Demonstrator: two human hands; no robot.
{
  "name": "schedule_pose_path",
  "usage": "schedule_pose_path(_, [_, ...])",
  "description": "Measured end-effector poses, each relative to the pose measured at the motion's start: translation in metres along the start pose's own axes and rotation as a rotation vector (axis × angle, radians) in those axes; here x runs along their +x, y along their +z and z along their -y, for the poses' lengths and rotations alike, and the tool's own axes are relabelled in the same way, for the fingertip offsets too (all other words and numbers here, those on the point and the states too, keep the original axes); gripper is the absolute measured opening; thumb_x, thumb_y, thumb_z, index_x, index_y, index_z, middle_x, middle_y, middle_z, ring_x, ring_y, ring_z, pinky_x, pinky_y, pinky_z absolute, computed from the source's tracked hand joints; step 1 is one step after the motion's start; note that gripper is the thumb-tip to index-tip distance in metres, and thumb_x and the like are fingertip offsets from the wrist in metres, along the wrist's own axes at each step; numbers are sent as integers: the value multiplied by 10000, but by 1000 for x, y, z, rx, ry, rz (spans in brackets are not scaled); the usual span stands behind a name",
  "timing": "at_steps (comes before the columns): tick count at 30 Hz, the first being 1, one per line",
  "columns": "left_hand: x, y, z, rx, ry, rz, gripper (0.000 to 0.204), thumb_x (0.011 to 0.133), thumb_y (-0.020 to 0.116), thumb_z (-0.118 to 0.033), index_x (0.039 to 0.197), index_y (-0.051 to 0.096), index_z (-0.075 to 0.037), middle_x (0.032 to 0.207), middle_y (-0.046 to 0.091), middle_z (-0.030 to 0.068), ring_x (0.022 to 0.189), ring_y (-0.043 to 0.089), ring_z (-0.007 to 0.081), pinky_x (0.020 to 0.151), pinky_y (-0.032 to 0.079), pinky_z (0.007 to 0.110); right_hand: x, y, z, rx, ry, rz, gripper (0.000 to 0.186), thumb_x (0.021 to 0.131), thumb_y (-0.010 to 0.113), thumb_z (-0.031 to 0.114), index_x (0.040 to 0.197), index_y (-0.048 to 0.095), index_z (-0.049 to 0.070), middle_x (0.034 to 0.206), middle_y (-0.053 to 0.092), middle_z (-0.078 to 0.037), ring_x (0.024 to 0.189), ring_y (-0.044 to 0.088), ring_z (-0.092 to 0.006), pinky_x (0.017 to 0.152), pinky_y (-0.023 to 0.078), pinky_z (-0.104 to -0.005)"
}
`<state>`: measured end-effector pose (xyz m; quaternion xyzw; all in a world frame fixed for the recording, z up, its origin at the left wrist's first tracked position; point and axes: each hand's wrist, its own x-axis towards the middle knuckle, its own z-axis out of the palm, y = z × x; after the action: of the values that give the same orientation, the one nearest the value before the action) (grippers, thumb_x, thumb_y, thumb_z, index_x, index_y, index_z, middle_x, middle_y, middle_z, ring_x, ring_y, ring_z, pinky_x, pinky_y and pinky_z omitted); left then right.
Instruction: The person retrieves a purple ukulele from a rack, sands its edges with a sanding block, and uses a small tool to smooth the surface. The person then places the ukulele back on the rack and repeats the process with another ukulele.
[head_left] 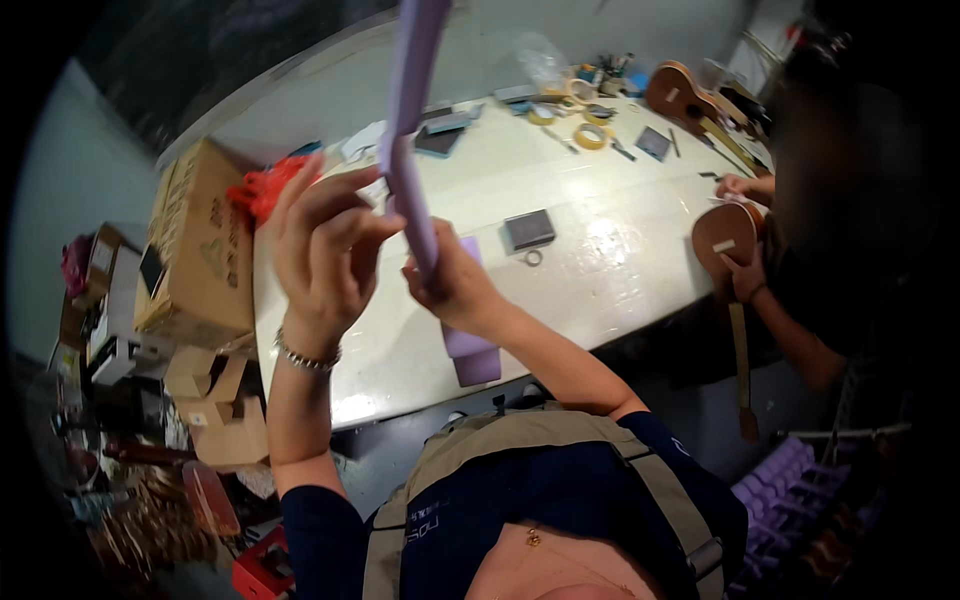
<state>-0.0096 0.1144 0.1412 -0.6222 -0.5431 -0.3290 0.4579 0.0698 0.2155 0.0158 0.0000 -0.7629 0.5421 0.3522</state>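
Note:
A light purple ukulele body (412,190) is held up in front of me, seen nearly edge-on; its top runs out of the picture. My right hand (455,285) grips its lower end. My left hand (330,235) is at the left side of the curved edge, fingers bent and tips against it. Something small and dark shows between those fingertips, too small to name. Below my right forearm, another purple piece (472,350) lies at the table's near edge, partly hidden by the arm.
On the white table (600,270) lie a dark sanding block (529,229), a small ring (533,257) and tape rolls (590,136). A cardboard box (205,240) and red bag (270,187) stand left. At right a person holds a brown ukulele (727,240); purple pieces (785,490) hang below.

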Motion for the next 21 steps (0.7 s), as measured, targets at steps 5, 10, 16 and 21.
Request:
schedule_pose_path(5, [-10,15,9,-140,-69,-145,209,698,745,-133,870,644,-74,838,656,56,828,649,189,887,473,419,1,0,-8,-49,-16,13,573,776,625,28,1257,313,59,1107,494,-186,895,565,-348,750,464,-378])
schedule_pose_path(10, [-18,1,4,31,-36,-173,144,715,705,-146,848,656,-169,811,642,-9,833,651,173,929,429,411,1,-6,-13,13,-82,131,605,858,560,327,1298,274,26,1067,481,-181,892,544,-318,763,441,-364])
schedule_pose_path(16, [-64,-42,-56,-31,-275,95,164,689,736,-259,796,615,-231,837,614,-86,912,635,151,1024,320,451,33,-33,-28,170,-26,31,808,865,241,678,1294,289,-5,886,480,-66,817,509,-171,765,418,-302])
schedule_pose_path(21, [-126,-89,-99,-237,-574,163,177,726,708,-329,752,579,-211,753,589,-66,845,650,167,991,339,468,59,-66,-51,231,54,-111,666,899,425,552,1231,318,-16,836,494,-35,768,532,-117,737,413,-243])
